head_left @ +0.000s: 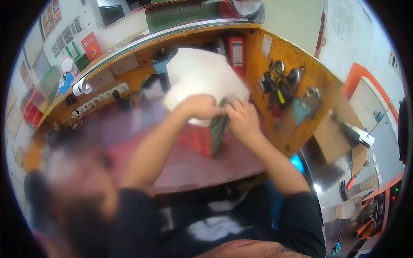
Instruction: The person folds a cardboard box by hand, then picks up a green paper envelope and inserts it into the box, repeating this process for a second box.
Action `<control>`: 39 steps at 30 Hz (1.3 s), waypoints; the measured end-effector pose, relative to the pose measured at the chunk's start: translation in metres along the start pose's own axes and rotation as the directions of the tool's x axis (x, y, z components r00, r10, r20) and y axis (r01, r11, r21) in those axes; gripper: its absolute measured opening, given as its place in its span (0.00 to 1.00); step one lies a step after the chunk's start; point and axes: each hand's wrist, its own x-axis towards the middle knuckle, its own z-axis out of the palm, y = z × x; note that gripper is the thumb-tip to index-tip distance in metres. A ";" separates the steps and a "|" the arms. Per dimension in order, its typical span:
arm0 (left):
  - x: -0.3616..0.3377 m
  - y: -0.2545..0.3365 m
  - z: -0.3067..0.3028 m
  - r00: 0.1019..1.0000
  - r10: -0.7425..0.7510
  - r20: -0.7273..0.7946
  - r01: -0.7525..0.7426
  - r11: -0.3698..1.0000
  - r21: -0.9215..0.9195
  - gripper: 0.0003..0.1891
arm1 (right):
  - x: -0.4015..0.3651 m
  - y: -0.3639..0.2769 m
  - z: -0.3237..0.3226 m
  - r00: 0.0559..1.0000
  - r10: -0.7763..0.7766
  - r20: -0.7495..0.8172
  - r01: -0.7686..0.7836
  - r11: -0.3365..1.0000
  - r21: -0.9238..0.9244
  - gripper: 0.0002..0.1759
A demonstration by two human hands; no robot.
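Both hands meet at the top of a red and green box-shaped packet (197,139) that stands upright on the reddish tabletop (180,170). My left hand (198,106) is closed in a fist-like grip at its upper edge. My right hand (243,121) has its fingers bent and pressed together at the same edge, close beside the left. A dark, small detail shows between the fingers, blurred. Directly behind both hands spreads a large white sheet (202,73), which overlaps the packet's top in this view.
A wooden partition with several padlocks (279,86) hanging on it rises at the right. A red binder (236,53) stands at the back. Power sockets (99,99) line the left panel. Close at left is a blurred person (79,185). Plastic cups (349,208) and scissors (337,246) lie at right.
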 end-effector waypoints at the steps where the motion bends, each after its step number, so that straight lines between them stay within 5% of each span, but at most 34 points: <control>1: -0.016 -0.002 -0.004 0.983 -0.065 -0.174 0.056 0.997 -0.052 0.22 | 0.000 0.006 0.002 1.000 -0.004 -0.002 0.004 0.999 0.050 0.09; 4: -0.051 -0.047 -0.002 0.751 -0.175 -0.637 0.142 0.985 -0.103 0.20 | -0.002 0.027 0.004 1.000 -0.011 -0.012 0.013 0.982 0.190 0.09; 6: -0.065 -0.082 0.008 0.761 -0.287 -0.582 -0.053 0.866 -0.497 0.23 | -0.001 0.033 0.006 0.999 -0.011 -0.033 0.020 0.961 0.275 0.09; 9: -0.079 -0.103 0.025 0.767 -0.304 -0.565 -0.242 0.677 -0.695 0.26 | 0.003 0.035 0.010 0.998 0.012 -0.063 0.014 0.919 0.394 0.08; 12: -0.083 -0.119 0.041 0.717 -0.289 -0.634 -0.130 0.838 -0.530 0.30 | 0.005 0.036 0.020 0.997 0.079 0.002 -0.069 0.856 0.513 0.08; 14: -0.069 -0.141 0.064 0.807 -0.186 -0.560 -0.215 0.792 -0.572 0.32 | 0.004 0.042 0.028 0.989 0.103 0.110 -0.149 0.780 0.608 0.11; 17: -0.067 -0.140 0.080 0.837 -0.146 -0.527 -0.300 0.684 -0.665 0.36 | 0.004 0.035 0.028 0.938 0.238 0.254 -0.320 0.300 0.899 0.15; 20: -0.075 -0.127 0.087 0.824 -0.124 -0.552 -0.366 0.628 -0.687 0.39 | 0.007 0.038 0.028 0.936 0.155 0.315 -0.332 0.105 0.937 0.23; 23: -0.079 -0.119 0.091 0.815 -0.145 -0.560 -0.359 0.633 -0.686 0.36 | 0.009 0.043 0.043 0.907 0.189 0.376 -0.413 0.239 0.879 0.27; 28: -0.072 -0.131 0.103 0.811 -0.190 -0.553 -0.415 0.480 -0.773 0.30 | 0.016 0.030 0.023 0.822 0.259 0.508 -0.562 0.214 0.799 0.30; 32: -0.070 -0.129 0.107 0.789 -0.211 -0.577 -0.354 0.612 -0.707 0.27 | 0.007 0.026 0.018 0.848 0.271 0.454 -0.526 0.331 0.784 0.30; 35: -0.072 -0.128 0.113 0.752 -0.212 -0.625 -0.369 0.650 -0.664 0.27 | -0.005 0.004 -0.016 0.879 0.399 0.260 -0.451 0.523 0.723 0.28; 37: -0.074 -0.124 0.120 0.686 -0.218 -0.694 -0.428 0.650 -0.627 0.28 | -0.018 -0.004 -0.064 0.967 0.253 -0.007 -0.170 0.669 0.723 0.24; 39: -0.074 -0.120 0.128 0.609 -0.223 -0.761 -0.427 0.716 -0.552 0.32 | -0.026 0.001 -0.129 0.971 0.046 -0.236 0.045 0.930 0.365 0.17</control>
